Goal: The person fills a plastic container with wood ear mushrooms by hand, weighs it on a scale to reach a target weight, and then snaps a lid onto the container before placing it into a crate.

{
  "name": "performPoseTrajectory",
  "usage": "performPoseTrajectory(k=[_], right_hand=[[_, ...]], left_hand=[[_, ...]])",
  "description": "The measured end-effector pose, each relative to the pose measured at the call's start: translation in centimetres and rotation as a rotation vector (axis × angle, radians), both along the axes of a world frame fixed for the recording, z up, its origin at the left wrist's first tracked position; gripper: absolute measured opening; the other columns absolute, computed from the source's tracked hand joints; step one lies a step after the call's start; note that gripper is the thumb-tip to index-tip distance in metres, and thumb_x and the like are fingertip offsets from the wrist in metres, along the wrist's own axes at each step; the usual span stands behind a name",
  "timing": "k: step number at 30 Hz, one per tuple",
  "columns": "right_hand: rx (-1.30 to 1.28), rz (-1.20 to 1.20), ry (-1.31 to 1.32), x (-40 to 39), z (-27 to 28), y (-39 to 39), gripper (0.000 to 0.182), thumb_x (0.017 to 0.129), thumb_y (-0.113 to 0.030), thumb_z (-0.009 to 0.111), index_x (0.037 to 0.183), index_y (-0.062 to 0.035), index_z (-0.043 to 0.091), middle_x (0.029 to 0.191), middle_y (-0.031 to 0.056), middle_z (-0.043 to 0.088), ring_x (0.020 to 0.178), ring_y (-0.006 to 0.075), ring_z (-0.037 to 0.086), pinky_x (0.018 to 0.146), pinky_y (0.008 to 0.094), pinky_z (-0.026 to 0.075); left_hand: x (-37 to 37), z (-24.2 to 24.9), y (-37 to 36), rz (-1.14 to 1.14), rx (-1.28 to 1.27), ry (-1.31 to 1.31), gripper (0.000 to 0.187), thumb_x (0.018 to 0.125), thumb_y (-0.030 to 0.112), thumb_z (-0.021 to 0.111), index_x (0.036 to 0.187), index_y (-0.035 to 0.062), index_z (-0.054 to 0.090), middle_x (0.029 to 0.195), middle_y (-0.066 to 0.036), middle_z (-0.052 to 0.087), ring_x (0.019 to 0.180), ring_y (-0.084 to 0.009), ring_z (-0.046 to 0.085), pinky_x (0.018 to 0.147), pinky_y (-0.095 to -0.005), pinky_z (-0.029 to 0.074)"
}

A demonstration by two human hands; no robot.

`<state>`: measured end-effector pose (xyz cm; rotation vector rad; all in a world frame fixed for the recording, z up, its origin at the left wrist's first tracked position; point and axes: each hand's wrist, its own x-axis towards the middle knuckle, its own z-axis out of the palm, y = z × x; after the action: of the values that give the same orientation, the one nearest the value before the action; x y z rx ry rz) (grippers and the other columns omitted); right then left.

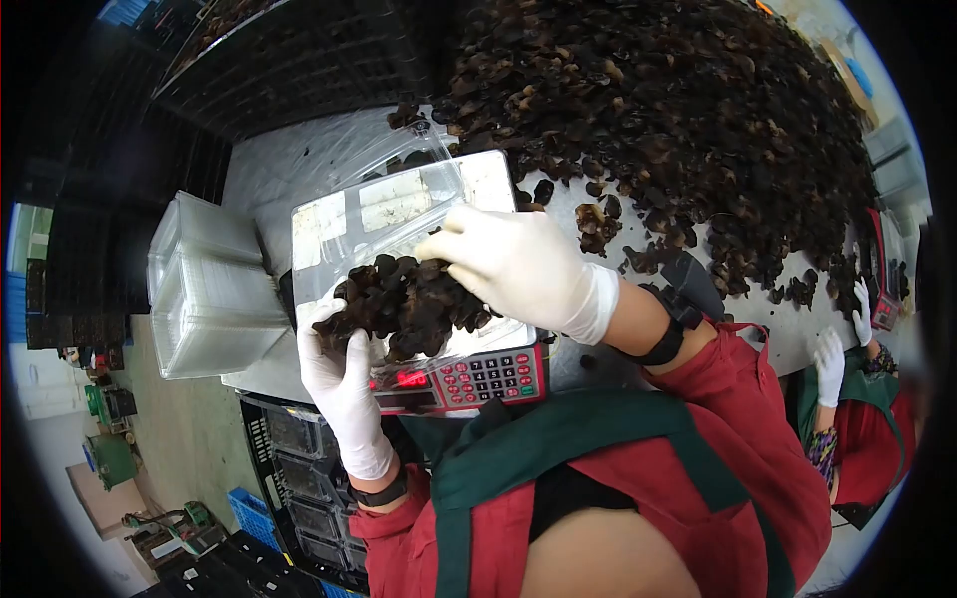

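Note:
A clear plastic clamshell box (384,239) rests on the scale (493,184), its lid raised at the far side. Dark brown wood ear mushrooms (409,309) fill its near part. My left hand (344,374), in a white glove, grips the box's left near corner, with the thumb on the front and the fingers round the side. From the right, my white-gloved right hand (513,264) reaches over the box; its bent fingers close on the far edge of the mushrooms. The fingertips are partly hidden. Red digits glow on the scale's keypad panel (469,381).
A large heap of wood ear mushrooms (658,110) covers the far right of the metal table (289,159). Stacked clear boxes (214,299) stand at left. Black crates (299,70) rise behind. At far right, a co-worker's gloved hand (829,367) is near another scale (882,269).

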<state>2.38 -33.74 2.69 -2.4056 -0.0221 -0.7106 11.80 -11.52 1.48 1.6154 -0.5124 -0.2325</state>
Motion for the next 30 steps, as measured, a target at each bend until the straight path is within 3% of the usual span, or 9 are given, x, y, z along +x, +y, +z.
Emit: performPoseTrajectory(k=[5,9,11,16,19,22,24,27,30], right_hand=[[-0.343,0.026,0.195,2.3,-1.6,0.1,0.027,0.082,-0.012,0.066,0.109,-0.0169,0.067,0.090,0.0047,0.058,0.084,0.0234,0.066,0.068,0.0346,0.055],[-0.209,0.044,0.095,2.4,-1.5,-0.4,0.021,0.083,-0.013,0.066,0.103,-0.0138,0.069,0.088,0.0058,0.061,0.082,0.0243,0.066,0.070,0.0338,0.053],[0.146,0.126,-0.040,1.9,-0.6,-0.9,0.016,0.084,-0.010,0.067,0.099,-0.0108,0.072,0.087,0.0064,0.064,0.079,0.0226,0.066,0.068,0.0310,0.052],[0.766,0.196,0.188,-0.2,0.9,-1.8,0.015,0.092,-0.005,0.063,0.103,0.0003,0.071,0.089,0.0046,0.071,0.073,0.0091,0.061,0.066,0.0260,0.049],[1.030,0.172,0.303,-2.2,1.6,-2.5,0.016,0.091,-0.010,0.065,0.101,-0.0013,0.072,0.079,0.0004,0.067,0.071,0.0065,0.057,0.064,0.0233,0.045],[0.993,0.089,0.365,-4.7,0.9,-3.8,0.015,0.092,-0.011,0.064,0.100,-0.0005,0.071,0.081,-0.0005,0.067,0.073,0.0049,0.057,0.064,0.0221,0.045],[0.932,-0.014,0.326,-6.7,0.4,-4.3,0.014,0.091,-0.009,0.063,0.098,-0.0010,0.071,0.081,-0.0007,0.066,0.073,0.0040,0.056,0.063,0.0219,0.044],[0.917,-0.206,0.379,-10.6,0.0,-5.3,0.011,0.087,-0.005,0.063,0.091,-0.0007,0.072,0.083,0.0016,0.066,0.075,0.0071,0.058,0.069,0.0230,0.045],[0.875,-0.293,0.338,-15.0,-0.7,-6.3,0.010,0.085,-0.001,0.061,0.086,0.0019,0.070,0.086,0.0042,0.063,0.074,0.0104,0.058,0.074,0.0254,0.045]], left_hand=[[-0.4,0.6,-0.3,0.038,-0.041,0.078,0.036,0.090,-0.007,0.057,0.125,0.0006,0.053,0.125,-0.009,0.058,0.115,-0.0174,0.054,0.102,-0.0318,0.041],[0.1,0.2,-0.1,0.045,-0.069,0.054,0.037,0.094,0.000,0.054,0.131,-0.0007,0.052,0.122,-0.009,0.060,0.108,-0.0163,0.057,0.094,-0.0300,0.043],[0.4,0.3,-0.2,0.037,-0.099,0.058,0.036,0.096,0.004,0.051,0.132,-0.0005,0.051,0.124,-0.010,0.060,0.108,-0.0166,0.057,0.093,-0.0299,0.043],[1.0,-0.1,0.3,0.025,-0.101,0.065,0.036,0.099,0.006,0.050,0.134,-0.0005,0.050,0.126,-0.011,0.059,0.110,-0.0172,0.057,0.093,-0.0311,0.043],[1.0,0.1,0.3,0.007,-0.153,0.103,0.035,0.100,0.006,0.049,0.134,-0.0007,0.050,0.127,-0.011,0.059,0.112,-0.0182,0.057,0.095,-0.0318,0.044],[0.5,0.9,0.0,-0.011,-0.190,0.140,0.035,0.098,0.001,0.049,0.133,-0.0017,0.050,0.129,-0.013,0.059,0.118,-0.0201,0.056,0.101,-0.0335,0.042],[-0.2,2.3,-0.4,-0.098,0.019,0.095,0.035,0.093,-0.005,0.052,0.128,-0.0013,0.055,0.133,-0.013,0.058,0.117,-0.0173,0.055,0.102,-0.0326,0.042],[-0.9,2.6,-0.7,-0.263,0.451,-0.595,0.039,0.080,-0.012,0.059,0.113,0.0064,0.068,0.139,-0.014,0.056,0.133,-0.0314,0.049,0.110,-0.0413,0.038],[-1.6,3.1,-0.7,-0.274,0.492,-0.633,0.042,0.073,-0.010,0.063,0.110,0.0077,0.071,0.141,-0.015,0.056,0.139,-0.0330,0.043,0.117,-0.0470,0.027]])
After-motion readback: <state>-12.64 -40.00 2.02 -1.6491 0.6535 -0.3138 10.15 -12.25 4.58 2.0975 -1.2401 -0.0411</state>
